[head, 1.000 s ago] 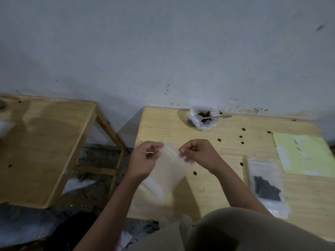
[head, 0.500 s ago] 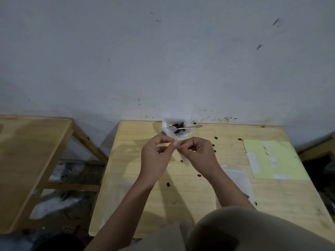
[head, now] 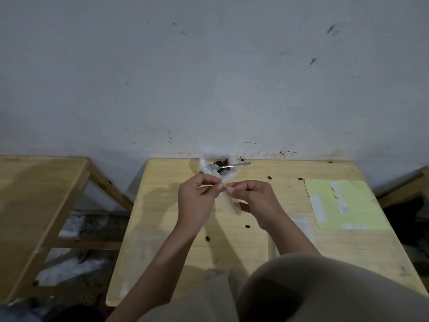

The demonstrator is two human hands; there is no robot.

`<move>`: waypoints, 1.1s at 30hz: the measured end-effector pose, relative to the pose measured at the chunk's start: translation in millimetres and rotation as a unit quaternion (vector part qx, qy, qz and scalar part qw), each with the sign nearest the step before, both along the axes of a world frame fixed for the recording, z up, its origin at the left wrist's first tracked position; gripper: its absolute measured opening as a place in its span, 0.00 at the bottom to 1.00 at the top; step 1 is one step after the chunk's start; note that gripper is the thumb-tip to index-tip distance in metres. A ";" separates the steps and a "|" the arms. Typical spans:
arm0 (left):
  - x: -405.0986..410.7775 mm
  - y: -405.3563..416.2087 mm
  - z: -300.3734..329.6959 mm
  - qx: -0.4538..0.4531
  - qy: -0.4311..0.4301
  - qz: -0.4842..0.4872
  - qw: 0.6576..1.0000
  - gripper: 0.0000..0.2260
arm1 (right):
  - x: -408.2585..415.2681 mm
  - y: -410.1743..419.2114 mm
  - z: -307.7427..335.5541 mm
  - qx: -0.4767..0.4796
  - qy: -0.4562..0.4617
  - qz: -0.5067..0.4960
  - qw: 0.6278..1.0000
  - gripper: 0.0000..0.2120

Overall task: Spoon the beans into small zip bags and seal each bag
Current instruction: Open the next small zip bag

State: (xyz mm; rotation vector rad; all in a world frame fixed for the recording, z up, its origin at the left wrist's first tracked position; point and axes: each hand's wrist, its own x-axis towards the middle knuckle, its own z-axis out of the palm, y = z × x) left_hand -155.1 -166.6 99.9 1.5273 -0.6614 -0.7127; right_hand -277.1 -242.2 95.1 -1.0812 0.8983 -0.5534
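Above the middle of the wooden table (head: 162, 205), my left hand (head: 197, 201) and my right hand (head: 253, 198) both pinch the top edge of a small clear zip bag (head: 229, 203), which hangs down between them and looks empty. At the table's far edge against the wall sits an open plastic bag of dark beans (head: 220, 163) with a metal spoon (head: 232, 166) lying in it, handle pointing right. Loose beans (head: 247, 226) are scattered on the tabletop.
A pale green sheet (head: 352, 205) with small white labels lies at the right of the table. A clear zip bag (head: 301, 226) lies flat next to my right forearm. A second wooden table (head: 34, 205) stands to the left across a gap. A grey wall runs behind.
My hands carried the small bag from the table's front left corner to its middle, closer to the beans, and drew together at its top edge. The view has shifted left and tilted up.
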 end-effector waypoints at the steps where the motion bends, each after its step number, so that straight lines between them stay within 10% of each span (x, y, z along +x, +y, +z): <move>1: 0.1 0.2 -0.4 0.003 -0.004 0.004 1.000 0.09 | 0.3 -0.7 0.4 0.015 0.006 -0.011 1.000 0.06; 16: -9.2 5.0 2.7 0.084 -0.009 0.024 0.996 0.08 | -8.7 -2.8 6.1 -0.330 0.167 0.073 0.926 0.07; 33: -15.6 20.3 -7.7 0.153 -0.040 0.009 0.987 0.06 | 6.0 -10.9 -1.5 -0.458 0.260 0.081 0.846 0.12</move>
